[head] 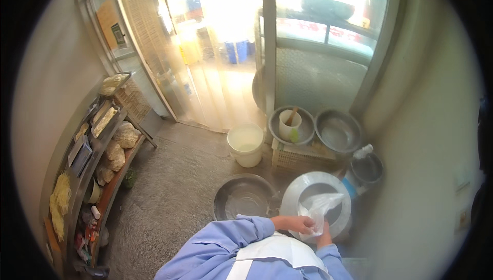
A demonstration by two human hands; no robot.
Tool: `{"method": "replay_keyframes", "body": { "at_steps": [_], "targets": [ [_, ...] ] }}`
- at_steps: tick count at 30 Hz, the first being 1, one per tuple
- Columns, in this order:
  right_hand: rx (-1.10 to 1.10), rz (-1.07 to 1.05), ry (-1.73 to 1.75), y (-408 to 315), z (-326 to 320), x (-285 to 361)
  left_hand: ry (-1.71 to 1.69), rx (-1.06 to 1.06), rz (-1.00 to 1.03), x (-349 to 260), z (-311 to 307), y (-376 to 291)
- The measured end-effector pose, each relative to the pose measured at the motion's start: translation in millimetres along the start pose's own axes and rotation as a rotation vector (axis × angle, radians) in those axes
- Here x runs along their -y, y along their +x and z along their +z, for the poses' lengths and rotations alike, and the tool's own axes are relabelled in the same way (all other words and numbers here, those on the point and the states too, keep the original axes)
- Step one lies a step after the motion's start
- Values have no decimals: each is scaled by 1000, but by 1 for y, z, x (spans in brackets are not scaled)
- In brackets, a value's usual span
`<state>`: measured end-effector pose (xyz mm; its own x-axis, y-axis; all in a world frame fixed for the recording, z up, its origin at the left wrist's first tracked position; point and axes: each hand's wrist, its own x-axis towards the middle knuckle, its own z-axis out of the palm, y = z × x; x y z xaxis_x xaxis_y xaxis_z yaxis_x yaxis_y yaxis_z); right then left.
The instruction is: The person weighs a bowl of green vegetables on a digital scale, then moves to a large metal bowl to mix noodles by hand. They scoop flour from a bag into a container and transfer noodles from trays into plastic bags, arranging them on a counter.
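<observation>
Both of my hands hold a thin, clear plastic bag point(321, 205) over a round, wide-rimmed pale container point(290, 193). My left hand point(302, 224) comes in from the left with its fingers closed on the bag. Close to its right, my right hand point(324, 235) grips the lower part of the bag, its fingers partly hidden by the plastic. The bag's loose end spreads up and to the right across the container's dark middle. A wide grey basin point(246, 197) lies on the floor to the left of the container.
A white bucket point(250, 158) stands ahead. Beyond it, a crate point(304, 157) bears a metal basin point(337, 130) and another basin with a white tub point(289, 126) in it. A shelf rack point(111, 126) with bagged goods lines the left wall. A plastic strip curtain point(215, 87) hangs at the doorway.
</observation>
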<state>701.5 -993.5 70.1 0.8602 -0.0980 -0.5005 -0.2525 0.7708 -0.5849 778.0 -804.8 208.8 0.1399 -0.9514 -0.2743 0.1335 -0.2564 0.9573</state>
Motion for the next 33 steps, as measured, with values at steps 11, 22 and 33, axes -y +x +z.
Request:
{"method": "replay_keyframes", "body": {
  "at_steps": [11, 22, 33],
  "targets": [
    [20, -269, -431, -44, 71, 45, -143, -599, -6, 21, -14, 44],
    [-622, -383, -911, -51, 56, 81, -266, -940, -31, 31, -35, 49],
    [-596, -733, -1396, -67, 44, 101, -113, -1009, -49, 69, -62, 16]
  ]
}}
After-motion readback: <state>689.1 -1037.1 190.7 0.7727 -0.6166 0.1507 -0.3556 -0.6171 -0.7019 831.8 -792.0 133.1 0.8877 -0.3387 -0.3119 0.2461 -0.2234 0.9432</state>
